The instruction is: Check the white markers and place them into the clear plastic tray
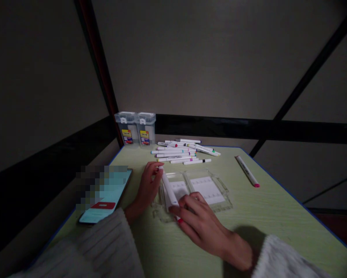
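A white marker (pixel 169 188) with a pinkish-red end slants over the left half of an open clear plastic case (pixel 228 199). My left hand (pixel 150 181) pinches its far end between thumb and fingers. At the near end, the fingers of my right hand (pixel 201 222) close around the marker beside its red tip. White inserts with small printed marks (pixel 207 190) show in both halves of the case. Part of the case's left half is hidden by the marker and my right hand.
Several white markers with coloured ends (pixel 176 154) lie in a loose pile at the back. Another marker (pixel 247 172) rests alone at the right. Two lidded clear boxes (pixel 146 129) stand at the back left. A lit phone (pixel 109 197) lies left on the green table (pixel 278 231).
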Demonstrator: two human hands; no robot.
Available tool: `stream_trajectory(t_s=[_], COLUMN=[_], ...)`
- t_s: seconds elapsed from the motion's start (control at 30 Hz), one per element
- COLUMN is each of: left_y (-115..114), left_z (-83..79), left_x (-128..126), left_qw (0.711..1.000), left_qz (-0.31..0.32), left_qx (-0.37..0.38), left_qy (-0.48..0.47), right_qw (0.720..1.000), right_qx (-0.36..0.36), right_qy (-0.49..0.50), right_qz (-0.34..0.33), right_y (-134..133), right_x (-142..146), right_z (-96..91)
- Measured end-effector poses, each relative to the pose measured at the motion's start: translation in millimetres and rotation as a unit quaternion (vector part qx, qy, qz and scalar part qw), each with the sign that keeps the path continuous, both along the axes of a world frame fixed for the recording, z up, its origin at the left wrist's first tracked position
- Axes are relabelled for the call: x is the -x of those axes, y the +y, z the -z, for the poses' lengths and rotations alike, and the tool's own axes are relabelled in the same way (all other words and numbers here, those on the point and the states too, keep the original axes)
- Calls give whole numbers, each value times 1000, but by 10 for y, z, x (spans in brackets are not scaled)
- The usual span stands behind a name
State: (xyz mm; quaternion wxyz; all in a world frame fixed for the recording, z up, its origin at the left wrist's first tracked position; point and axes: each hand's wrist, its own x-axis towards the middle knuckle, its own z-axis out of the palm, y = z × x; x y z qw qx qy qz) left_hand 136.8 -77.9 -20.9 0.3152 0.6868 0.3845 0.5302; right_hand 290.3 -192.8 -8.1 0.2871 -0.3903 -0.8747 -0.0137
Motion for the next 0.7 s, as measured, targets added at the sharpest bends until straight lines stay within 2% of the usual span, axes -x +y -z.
stream_trajectory(t_s=[0.13, 0.27, 0.43, 0.57, 0.7], left_y=[-58, -88, -33, 2, -16], left_z=[-32, -19, 26, 27, -18], left_x=[-6, 0, 6, 4, 4], left_qw=[998, 992, 996, 999, 999], left_qz=[62, 124, 92, 50, 32], left_qx=[-2, 2, 3, 14, 19], left_qy=[12, 26, -2, -12, 8], right_qw=[998, 998, 993, 967, 947], right_qx=[-49, -60, -90, -169, -201], right_qy=[29, 31, 55, 68, 56], right_qz=[-3, 10, 51, 179, 245], right_y=[30, 83, 125, 245, 407], right_x=[-33, -72, -202, -461, -856], right_z=[19, 34, -4, -57, -136])
